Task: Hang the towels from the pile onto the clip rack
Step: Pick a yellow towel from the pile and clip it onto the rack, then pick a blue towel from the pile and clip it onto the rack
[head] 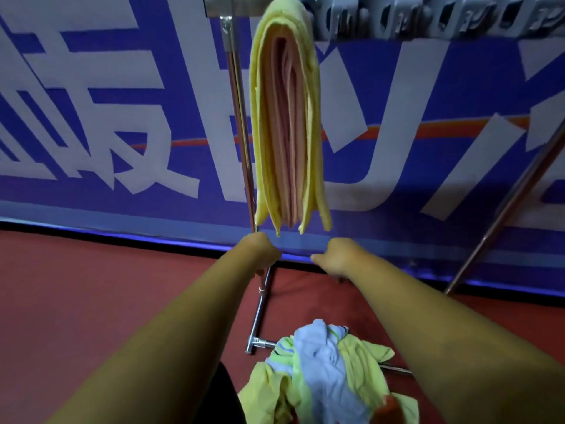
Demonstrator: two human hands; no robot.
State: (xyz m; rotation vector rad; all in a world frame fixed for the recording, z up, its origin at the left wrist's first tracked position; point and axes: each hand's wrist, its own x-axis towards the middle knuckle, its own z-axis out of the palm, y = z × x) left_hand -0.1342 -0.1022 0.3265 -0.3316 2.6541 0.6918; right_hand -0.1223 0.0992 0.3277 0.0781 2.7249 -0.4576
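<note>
Clip rack (428, 19) cut off by top edge; clips blurred, row runs out at right edge. Hanging towels (287, 117): top fold at frame edge, clip grip hidden; number of layers unclear. Left hand (260, 250) seen from behind, fingers hidden; contact with upright post (241, 133) cannot tell. Right hand (339, 255): fingers turned away, hold unclear. Pile (324, 377) cut by bottom edge, partly behind right forearm; base bar (394, 370) vanishes under it. Banner (91, 102) lettering cropped.

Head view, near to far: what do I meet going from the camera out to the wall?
towel pile → rack foot → left hand and right hand, about level → banner. I left out the hung towels because their depth against the hands is unclear.
</note>
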